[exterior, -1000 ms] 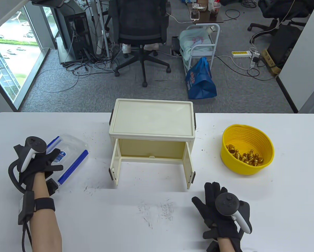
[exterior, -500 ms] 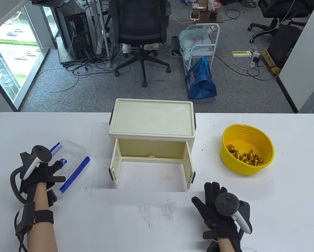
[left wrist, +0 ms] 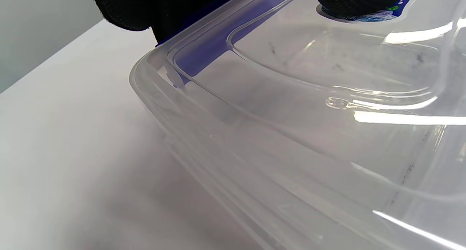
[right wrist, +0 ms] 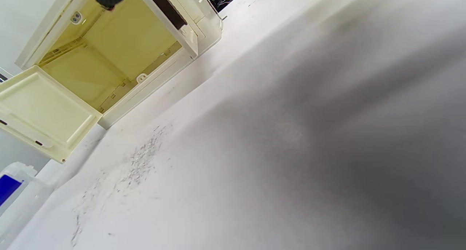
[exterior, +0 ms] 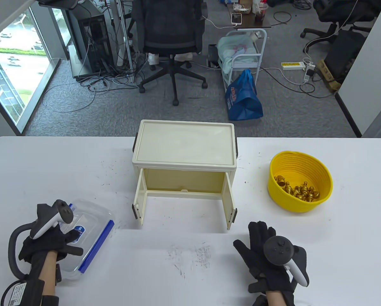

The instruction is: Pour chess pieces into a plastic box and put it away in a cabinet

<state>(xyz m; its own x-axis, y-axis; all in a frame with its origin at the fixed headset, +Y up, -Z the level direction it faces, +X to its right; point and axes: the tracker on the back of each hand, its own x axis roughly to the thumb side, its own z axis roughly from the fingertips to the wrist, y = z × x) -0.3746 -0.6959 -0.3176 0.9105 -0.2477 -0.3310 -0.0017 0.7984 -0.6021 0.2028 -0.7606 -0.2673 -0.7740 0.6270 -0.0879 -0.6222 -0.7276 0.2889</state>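
While the white table (exterior: 353,255) carries everything, the cream cabinet (exterior: 184,145) sits at its middle back with both doors (exterior: 139,199) swung open toward the viewer, interior showing bare walls in the right wrist view. Yellow ribbed bowl (exterior: 300,180) stands well right of the cabinet, apart from it, with gold chess pieces (exterior: 297,190) heaped in its bottom. Clear plastic box (exterior: 91,229) with blue lid clips lies at the near left of the table, left of the cabinet's left door and well apart from the bowl; lid is on (blue strip along the edge, label on top). Left hand (exterior: 48,245) grips the box at its near left end, fingers (left wrist: 356,0) pressing on the lid by the label. Right hand (exterior: 267,255) lies on the table in front of the cabinet's right door, palm down, fingers spread out and holding nothing.
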